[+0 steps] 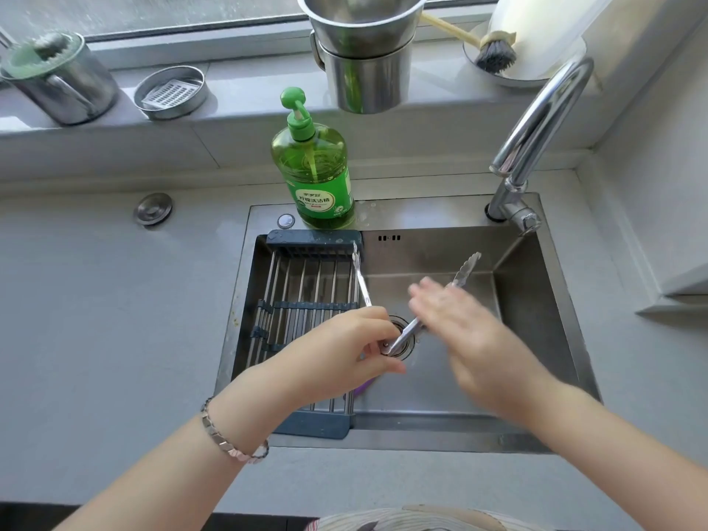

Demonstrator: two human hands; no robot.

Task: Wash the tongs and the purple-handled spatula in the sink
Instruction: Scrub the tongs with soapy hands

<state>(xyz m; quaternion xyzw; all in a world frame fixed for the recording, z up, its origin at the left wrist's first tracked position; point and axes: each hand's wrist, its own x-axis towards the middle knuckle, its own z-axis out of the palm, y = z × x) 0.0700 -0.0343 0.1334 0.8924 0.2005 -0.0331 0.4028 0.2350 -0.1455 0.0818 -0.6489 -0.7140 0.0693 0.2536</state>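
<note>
Just over the sink (536, 320), the left hand (344, 346) pinches the tongs (408, 331) at their hinge; beside it, the right hand (467, 331) lies flat, fingers straight, on one arm.

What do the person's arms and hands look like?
Both forearms are bare: no sleeves, no gloves. A silver bracelet of flat metal links circles the wrist of the left hand. The right hand is blurred; no ring shows.

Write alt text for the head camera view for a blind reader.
Over a steel sink, a left hand grips the hinge end of open tongs while the blurred right hand lies across one arm. A green soap bottle stands on the sink's rear rim.
</note>
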